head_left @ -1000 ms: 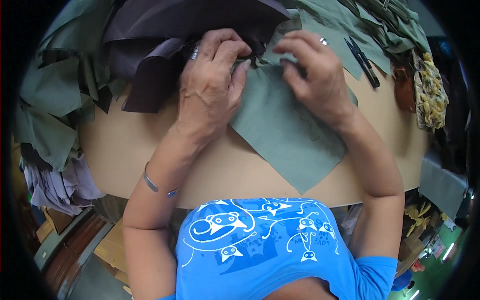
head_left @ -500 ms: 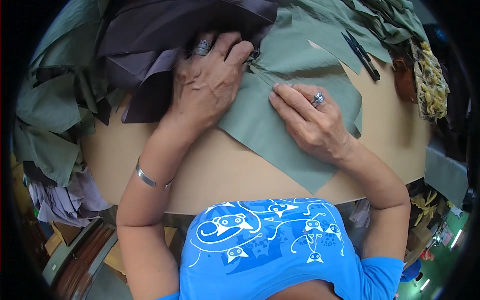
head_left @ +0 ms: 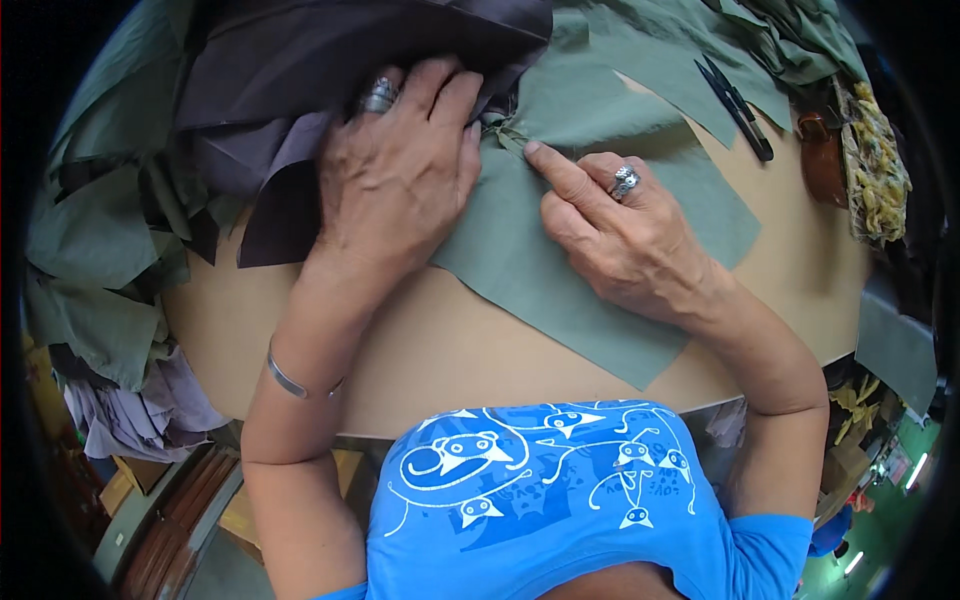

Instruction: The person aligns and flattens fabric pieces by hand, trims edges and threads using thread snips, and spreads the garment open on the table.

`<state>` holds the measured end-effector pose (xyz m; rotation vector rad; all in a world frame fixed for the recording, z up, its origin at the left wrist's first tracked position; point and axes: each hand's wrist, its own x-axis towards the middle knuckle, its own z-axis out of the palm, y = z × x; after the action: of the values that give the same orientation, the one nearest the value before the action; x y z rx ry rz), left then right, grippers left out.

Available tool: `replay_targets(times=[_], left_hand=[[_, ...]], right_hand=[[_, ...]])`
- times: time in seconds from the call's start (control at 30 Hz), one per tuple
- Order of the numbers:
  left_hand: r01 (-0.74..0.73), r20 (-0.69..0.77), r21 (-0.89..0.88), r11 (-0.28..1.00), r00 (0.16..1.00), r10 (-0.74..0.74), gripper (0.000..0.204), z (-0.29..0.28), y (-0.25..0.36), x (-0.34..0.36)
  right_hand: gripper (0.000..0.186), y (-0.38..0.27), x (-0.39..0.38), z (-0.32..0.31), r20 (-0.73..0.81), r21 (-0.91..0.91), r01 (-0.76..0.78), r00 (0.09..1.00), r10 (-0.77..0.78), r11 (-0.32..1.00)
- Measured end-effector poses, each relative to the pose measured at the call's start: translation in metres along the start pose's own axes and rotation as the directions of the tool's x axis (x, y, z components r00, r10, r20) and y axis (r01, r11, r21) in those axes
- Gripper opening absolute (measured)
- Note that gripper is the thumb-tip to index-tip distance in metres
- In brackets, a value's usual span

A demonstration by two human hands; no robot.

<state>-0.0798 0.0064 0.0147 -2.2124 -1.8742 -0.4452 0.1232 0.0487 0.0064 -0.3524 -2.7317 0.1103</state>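
Observation:
My left hand (head_left: 400, 170) is closed over a dark purple-brown cloth (head_left: 400, 35), its bent fingertips partly hidden. The left thumb lies beside a gathered seam (head_left: 505, 130), where the dark cloth meets a grey-green cloth piece (head_left: 550, 290). Just right of that seam, my right hand (head_left: 630, 230) rests on the green cloth. Its index finger stretches out and touches a small fold, while the other fingers are bent with nothing visible in them. The green piece lies spread over the table, its lower corner pointing toward me.
Black thread snips (head_left: 735, 110) lie on the tan table (head_left: 390, 350) at the far right. Beside them stand a brown pot (head_left: 822, 160) and a bundle of yellowish strips (head_left: 878, 165). More green cloth pieces (head_left: 95, 240) hang over the left edge, above greyish-lilac cloth (head_left: 145, 405).
My right index finger has straightened and moved up toward the seam from its earlier pinch. My left hand has shifted slightly left and down, and the dark cloth has moved left with it.

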Motion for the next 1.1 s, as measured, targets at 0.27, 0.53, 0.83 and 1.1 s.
replay_targets(times=[0.27, 0.53, 0.83, 1.1], left_hand=[[0.044, -0.039, -0.058, 0.997, 0.998, -0.046, 0.016, 0.007, -0.003, 0.022], [-0.045, -0.087, -0.059, 0.997, 0.995, 0.039, 0.016, 0.014, -0.011, 0.020], [-0.064, -0.162, 0.049, 0.997, 0.984, 0.072, 0.014, 0.020, -0.010, 0.023], [-0.223, -0.279, -0.002, 0.975, 0.936, 0.213, 0.008, 0.029, -0.021, 0.028]], right_hand=[[0.019, 0.004, 0.007, 0.009, -0.056, -0.106, 0.104, 0.992, -0.111, 0.989], [0.021, 0.008, 0.002, 0.012, -0.106, -0.021, 0.101, 0.989, -0.103, 0.995], [0.024, 0.008, 0.005, 0.014, -0.053, 0.060, 0.024, 0.998, -0.021, 0.998], [0.024, 0.008, 0.009, 0.010, -0.016, 0.045, 0.028, 0.999, -0.028, 0.999]])
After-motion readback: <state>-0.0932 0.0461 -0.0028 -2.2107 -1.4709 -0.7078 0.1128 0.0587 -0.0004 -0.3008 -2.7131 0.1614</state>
